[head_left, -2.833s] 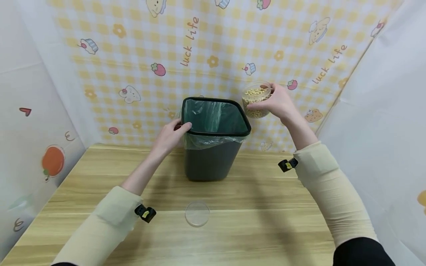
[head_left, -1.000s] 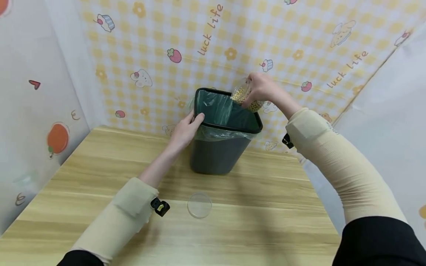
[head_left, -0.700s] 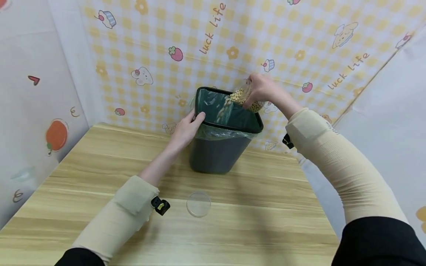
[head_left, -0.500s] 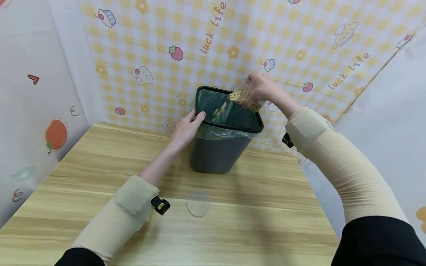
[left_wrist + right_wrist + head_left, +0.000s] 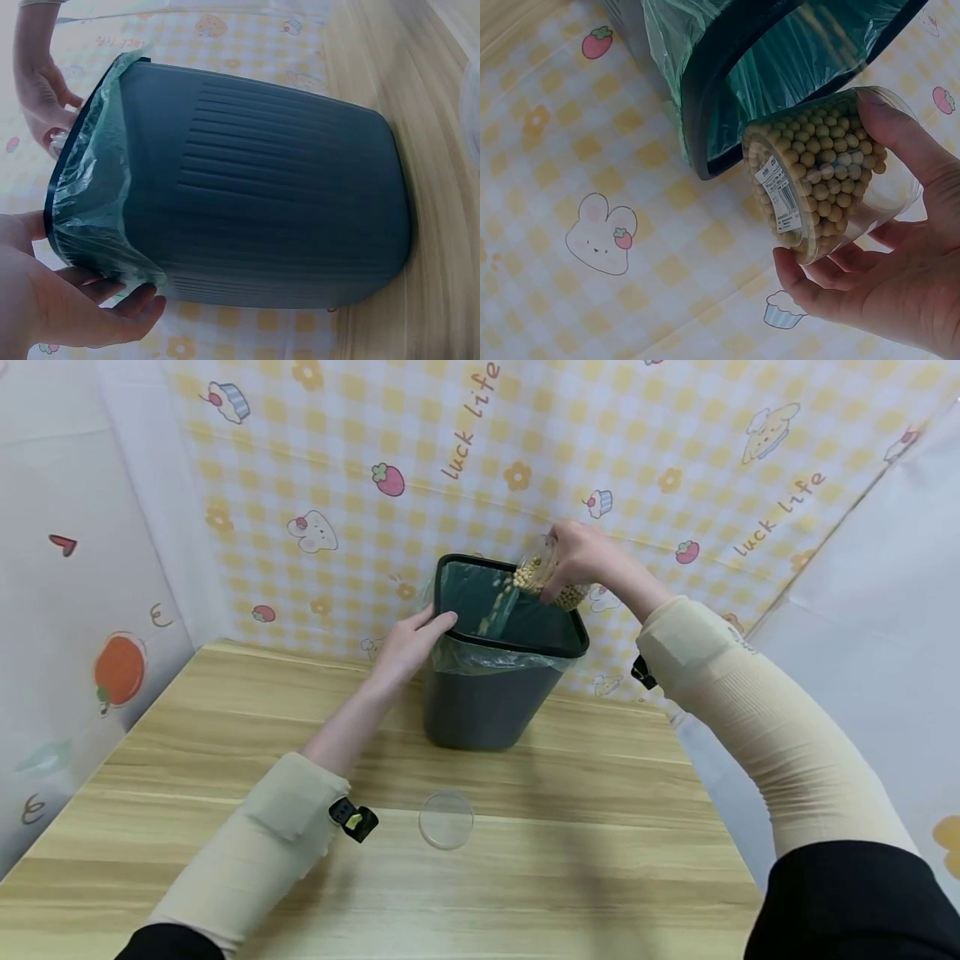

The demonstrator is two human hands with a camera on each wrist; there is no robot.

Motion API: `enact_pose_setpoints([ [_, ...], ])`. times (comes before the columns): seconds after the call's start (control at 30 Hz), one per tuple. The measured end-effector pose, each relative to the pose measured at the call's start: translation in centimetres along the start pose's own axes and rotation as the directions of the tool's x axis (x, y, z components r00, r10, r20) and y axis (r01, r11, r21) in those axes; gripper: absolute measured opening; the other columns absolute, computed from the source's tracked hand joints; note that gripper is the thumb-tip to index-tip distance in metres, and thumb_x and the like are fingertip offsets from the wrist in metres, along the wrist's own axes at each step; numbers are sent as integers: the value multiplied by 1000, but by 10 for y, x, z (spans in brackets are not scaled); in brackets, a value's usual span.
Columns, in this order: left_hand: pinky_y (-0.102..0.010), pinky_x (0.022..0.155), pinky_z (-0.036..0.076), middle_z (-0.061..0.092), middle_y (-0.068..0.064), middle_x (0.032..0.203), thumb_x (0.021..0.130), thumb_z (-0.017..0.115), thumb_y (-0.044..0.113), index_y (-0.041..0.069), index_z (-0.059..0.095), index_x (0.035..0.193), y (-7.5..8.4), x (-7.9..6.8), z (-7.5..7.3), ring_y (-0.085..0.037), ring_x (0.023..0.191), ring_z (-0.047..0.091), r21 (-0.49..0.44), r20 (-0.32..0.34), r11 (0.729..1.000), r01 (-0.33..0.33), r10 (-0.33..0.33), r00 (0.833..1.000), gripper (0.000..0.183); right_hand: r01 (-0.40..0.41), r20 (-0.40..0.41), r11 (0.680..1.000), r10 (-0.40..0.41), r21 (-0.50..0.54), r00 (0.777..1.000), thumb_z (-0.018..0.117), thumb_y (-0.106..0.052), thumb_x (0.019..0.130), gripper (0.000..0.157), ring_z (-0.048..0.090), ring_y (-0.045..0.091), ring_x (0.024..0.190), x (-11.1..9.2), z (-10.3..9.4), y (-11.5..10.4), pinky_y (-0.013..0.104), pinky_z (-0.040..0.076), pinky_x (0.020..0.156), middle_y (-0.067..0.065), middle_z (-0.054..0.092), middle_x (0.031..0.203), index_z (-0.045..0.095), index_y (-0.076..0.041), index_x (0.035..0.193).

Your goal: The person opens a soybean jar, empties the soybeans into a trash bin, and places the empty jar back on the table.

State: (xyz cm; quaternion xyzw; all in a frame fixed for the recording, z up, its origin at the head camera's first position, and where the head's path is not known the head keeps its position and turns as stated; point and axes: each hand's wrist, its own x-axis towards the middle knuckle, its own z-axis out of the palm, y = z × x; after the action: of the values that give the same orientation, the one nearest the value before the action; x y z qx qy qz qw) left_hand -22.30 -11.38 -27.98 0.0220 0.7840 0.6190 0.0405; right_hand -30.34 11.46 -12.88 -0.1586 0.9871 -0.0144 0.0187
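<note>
A dark grey trash can (image 5: 487, 706) with a black rim and a green plastic liner (image 5: 97, 187) stands on the table. My left hand (image 5: 411, 647) grips its left rim, thumb on top and fingers under the liner's fold. Over the right side of the opening, my right hand (image 5: 588, 560) holds a clear plastic jar (image 5: 829, 169) tipped to the left. Soybeans (image 5: 825, 161) fill part of the jar, and a stream of them falls into the liner. A white barcode label shows on the jar's base in the right wrist view. The can's bottom inside is hidden.
A clear round lid (image 5: 446, 820) lies on the wooden table (image 5: 525, 885) in front of the can. Behind the can hangs a yellow checked cloth (image 5: 337, 577). White sheets (image 5: 862, 635) stand at both sides.
The jar has moved left from beside the can to over its rim and tipped. Soybeans have begun to pour and are still falling. My left hand keeps its grip on the rim.
</note>
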Motion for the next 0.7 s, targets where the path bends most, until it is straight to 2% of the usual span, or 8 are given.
enact_pose_setpoints([
  [0.2, -46, 117, 22, 25, 2, 157, 88, 53, 57, 27, 31, 147, 5, 1, -4, -20, 146, 19, -38, 24, 998, 47, -46, 999, 70, -9, 12, 1000, 8, 11, 1000, 85, -28, 62, 78, 48, 29, 98, -1, -1, 2, 42, 45, 83, 16, 52, 117, 45, -3, 124],
  [0.43, -44, 115, 27, 36, -2, 152, 88, 57, 51, 19, 39, 145, 7, 0, -8, -20, 142, 29, -76, -11, 997, 10, -11, 1000, 67, -2, 10, 1000, 2, 2, 1000, 86, -29, 60, 80, 49, 29, 98, 0, -1, -1, 42, 46, 84, 14, 51, 117, 46, -4, 125],
  [0.57, -44, 115, 28, 37, -3, 151, 89, 57, 50, 18, 41, 144, 8, 2, -9, -21, 141, 32, -83, -6, 996, 15, -15, 1000, 66, 0, 11, 1000, 0, -4, 1000, 86, -28, 60, 79, 49, 28, 98, 0, 0, -1, 42, 46, 84, 14, 51, 117, 46, -4, 125],
  [0.7, -43, 111, 35, 38, -4, 151, 89, 58, 46, 18, 42, 143, 9, 2, -10, -24, 135, 42, -108, 1, 994, 27, -27, 1000, 63, -7, 15, 1000, 7, -6, 1000, 86, -27, 60, 79, 49, 29, 98, -1, 0, -2, 43, 46, 84, 14, 52, 117, 46, -4, 125],
])
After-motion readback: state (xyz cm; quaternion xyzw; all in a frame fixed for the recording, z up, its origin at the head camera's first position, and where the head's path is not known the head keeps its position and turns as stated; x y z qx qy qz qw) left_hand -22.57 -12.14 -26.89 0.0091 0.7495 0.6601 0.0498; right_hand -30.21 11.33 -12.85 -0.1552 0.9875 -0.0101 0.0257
